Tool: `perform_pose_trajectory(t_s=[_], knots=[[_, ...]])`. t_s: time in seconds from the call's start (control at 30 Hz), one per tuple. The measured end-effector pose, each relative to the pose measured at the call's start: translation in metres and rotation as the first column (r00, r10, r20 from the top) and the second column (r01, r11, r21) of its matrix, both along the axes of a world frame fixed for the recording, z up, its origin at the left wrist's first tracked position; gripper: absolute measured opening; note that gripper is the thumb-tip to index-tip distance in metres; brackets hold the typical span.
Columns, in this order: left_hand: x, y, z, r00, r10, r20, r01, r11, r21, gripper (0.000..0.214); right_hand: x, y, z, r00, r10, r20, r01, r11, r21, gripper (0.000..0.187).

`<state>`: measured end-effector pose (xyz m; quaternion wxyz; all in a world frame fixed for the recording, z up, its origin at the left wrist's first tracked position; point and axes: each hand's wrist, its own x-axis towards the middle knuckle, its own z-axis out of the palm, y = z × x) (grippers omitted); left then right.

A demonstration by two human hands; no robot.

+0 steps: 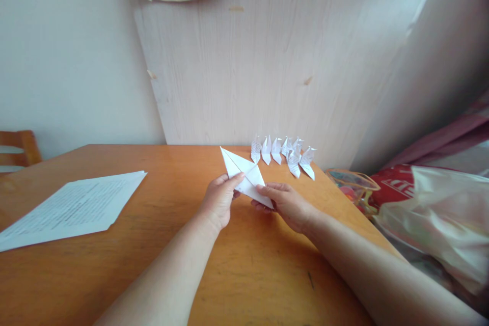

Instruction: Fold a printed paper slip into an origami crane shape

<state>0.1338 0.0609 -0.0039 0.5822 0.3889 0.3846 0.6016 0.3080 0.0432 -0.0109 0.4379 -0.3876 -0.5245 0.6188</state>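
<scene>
A folded white paper [244, 174], kite-shaped with a sharp point toward the wall, is held a little above the orange wooden table [160, 265]. My left hand [219, 198] pinches its left side with thumb and fingers closed. On the lower right edge my right hand [284, 204] grips the paper, fingers curled under it. Behind the paper, near the wall, stands a row of several small folded paper figures [284, 155].
A stack of printed sheets [72, 209] lies on the table's left. A wooden board [267, 61] leans against the wall behind. A chair back [19, 146] shows at far left. Plastic bags [431, 209] and a clear container [351, 186] sit past the table's right edge.
</scene>
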Motion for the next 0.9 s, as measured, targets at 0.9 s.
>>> perform_pose_trajectory(t_s=[0.9], knots=[[0.009,-0.01,-0.004,0.977,-0.184,-0.108,0.183,0.983,-0.013,0.036,-0.003,-0.007,0.003,0.997,0.038,-0.068,-0.041,0.998,-0.049,0.04]])
